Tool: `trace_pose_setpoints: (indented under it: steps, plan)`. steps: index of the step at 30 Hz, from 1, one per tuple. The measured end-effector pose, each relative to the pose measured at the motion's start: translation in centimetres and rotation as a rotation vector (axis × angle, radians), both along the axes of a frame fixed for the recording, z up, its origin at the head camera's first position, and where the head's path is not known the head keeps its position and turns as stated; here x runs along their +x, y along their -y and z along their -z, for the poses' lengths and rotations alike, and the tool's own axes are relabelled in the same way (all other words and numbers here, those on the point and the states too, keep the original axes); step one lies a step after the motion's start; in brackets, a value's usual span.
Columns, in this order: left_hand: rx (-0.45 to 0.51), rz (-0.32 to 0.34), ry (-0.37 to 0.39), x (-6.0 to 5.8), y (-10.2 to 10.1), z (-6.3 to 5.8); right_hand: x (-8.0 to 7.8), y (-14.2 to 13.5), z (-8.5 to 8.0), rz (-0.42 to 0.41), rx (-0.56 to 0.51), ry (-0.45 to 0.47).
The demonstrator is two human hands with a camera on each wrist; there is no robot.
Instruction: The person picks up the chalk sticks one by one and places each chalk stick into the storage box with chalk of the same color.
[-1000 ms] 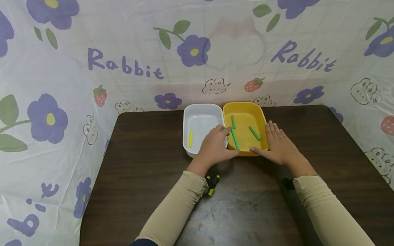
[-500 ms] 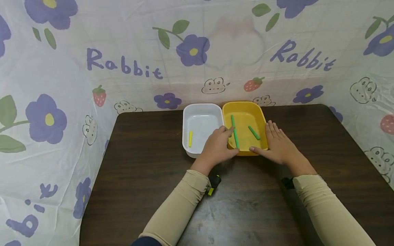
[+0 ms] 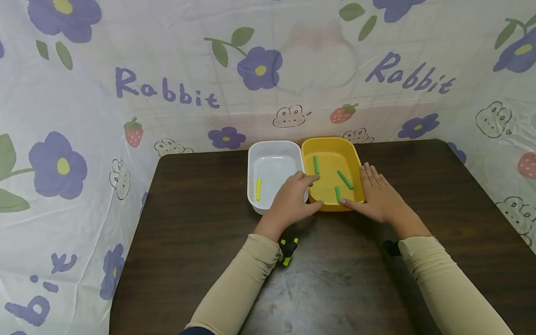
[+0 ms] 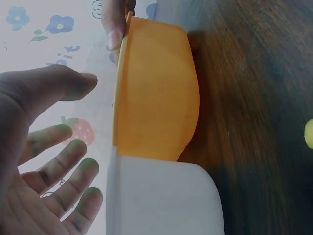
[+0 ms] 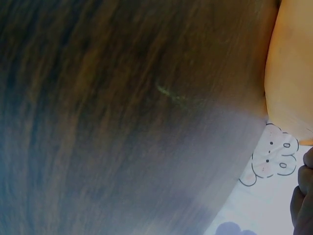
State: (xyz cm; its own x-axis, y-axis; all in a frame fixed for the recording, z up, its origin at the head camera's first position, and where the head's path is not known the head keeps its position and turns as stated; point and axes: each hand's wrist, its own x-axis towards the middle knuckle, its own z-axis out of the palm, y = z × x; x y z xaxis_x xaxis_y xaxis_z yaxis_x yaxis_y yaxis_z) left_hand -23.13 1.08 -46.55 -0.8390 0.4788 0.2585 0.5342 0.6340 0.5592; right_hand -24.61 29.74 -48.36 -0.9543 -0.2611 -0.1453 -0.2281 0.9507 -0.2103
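Tabletop [image 3: 201, 209], dark wood grain, backed by patterned cloth [image 3: 176, 46] lettered "Rabbit"; at its far edge, white bin [image 3: 276, 170] with one yellow stick [image 3: 258, 189], beside yellow bin [image 3: 328, 179] with three green sticks [image 3: 345, 179]. Left hand [image 3: 291, 197], thumb and fingers spread, over the adjoining rims, partly hiding the white bin's near right corner; right hand [image 3: 382, 200], fingers straight along the yellow bin's right side, thumb seemingly on the near rim. Right wrist view blurred, its fingers cut off.

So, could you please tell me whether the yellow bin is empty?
Not empty: the yellow bin shows three green sticks lying apart on its floor.
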Motion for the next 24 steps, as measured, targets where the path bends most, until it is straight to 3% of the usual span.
trace_pose_setpoints:
  steps: [19,24]
  plan:
    - [0.075,0.117,0.026,3.2,4.4,-1.5,0.0,-0.1,0.2,0.003,-0.007,0.023]
    - [0.075,0.112,0.041,4.3,6.0,-1.3,0.0,-0.1,0.2,-0.004,-0.016,0.023]
